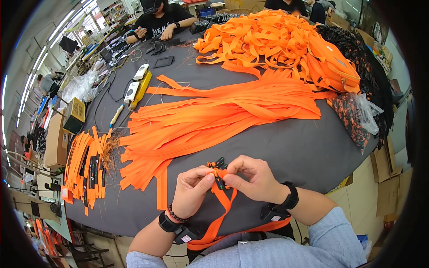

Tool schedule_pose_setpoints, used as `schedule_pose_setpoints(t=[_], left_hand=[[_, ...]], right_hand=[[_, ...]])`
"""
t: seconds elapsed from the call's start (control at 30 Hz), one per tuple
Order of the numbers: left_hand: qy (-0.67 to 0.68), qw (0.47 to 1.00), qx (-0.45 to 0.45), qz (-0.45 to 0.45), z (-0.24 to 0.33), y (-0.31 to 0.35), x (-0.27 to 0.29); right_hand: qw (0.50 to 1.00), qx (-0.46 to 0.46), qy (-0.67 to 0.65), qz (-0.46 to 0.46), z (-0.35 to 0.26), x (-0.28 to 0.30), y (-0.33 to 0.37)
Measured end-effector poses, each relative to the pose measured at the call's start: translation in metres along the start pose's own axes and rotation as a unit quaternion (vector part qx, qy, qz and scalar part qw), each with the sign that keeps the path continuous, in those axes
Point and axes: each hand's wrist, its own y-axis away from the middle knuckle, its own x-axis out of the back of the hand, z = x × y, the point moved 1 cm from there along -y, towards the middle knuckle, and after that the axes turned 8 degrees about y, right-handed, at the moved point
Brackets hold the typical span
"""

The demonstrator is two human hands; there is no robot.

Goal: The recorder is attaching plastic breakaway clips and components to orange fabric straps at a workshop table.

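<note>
In front of my chest, my left hand and my right hand meet, each closed in a pinch. Between their fingertips is the upper end of an orange zipper strip, which hangs in a loop toward my lap. A small black piece, apparently a zipper pull, shows below the fingertips; how it joins the strip is hidden. Just beyond my fingers lie more small black-and-orange pieces on the dark table. A broad bundle of long orange strips stretches across the table ahead.
At the left, shorter orange strips with black pulls lie in rows beside a yellow-and-white power strip. Tangled orange strips, an orange bag and a plastic bag of small parts occupy the far right. A co-worker sits opposite.
</note>
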Motion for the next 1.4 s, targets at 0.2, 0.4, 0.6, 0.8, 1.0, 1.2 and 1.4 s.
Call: schedule_pose_setpoints(t=[0.2, 0.4, 0.6, 0.8, 1.0, 1.2, 1.4], left_hand=[[-0.046, 0.999, -0.023, 0.003, 0.0003, 0.0008, -0.0001], [-0.083, 0.996, -0.032, 0.005, 0.0000, 0.0002, -0.0024], [-0.111, 0.994, -0.012, -0.006, 0.0009, -0.0003, -0.0026], [-0.133, 0.991, -0.031, -0.002, -0.0004, -0.0006, -0.0058], [-0.137, 0.990, -0.039, -0.004, -0.0004, -0.0003, -0.0079], [-0.140, 0.989, -0.039, -0.004, -0.0008, -0.0006, -0.0066], [-0.140, 0.989, -0.041, 0.000, -0.0024, -0.0005, -0.0065]], right_hand=[[0.998, 0.020, 0.061, 0.014, -0.0048, -0.0003, 0.0006], [0.992, 0.065, 0.101, 0.028, -0.0028, 0.0000, -0.0010], [0.993, 0.087, 0.064, 0.049, -0.0013, -0.0039, -0.0030], [0.977, 0.139, 0.160, 0.025, -0.0018, 0.0035, -0.0067], [0.978, 0.137, 0.149, 0.041, -0.0011, 0.0016, -0.0064], [0.981, 0.128, 0.139, 0.037, -0.0008, 0.0014, -0.0066], [0.973, 0.154, 0.168, 0.021, -0.0051, 0.0032, -0.0081]])
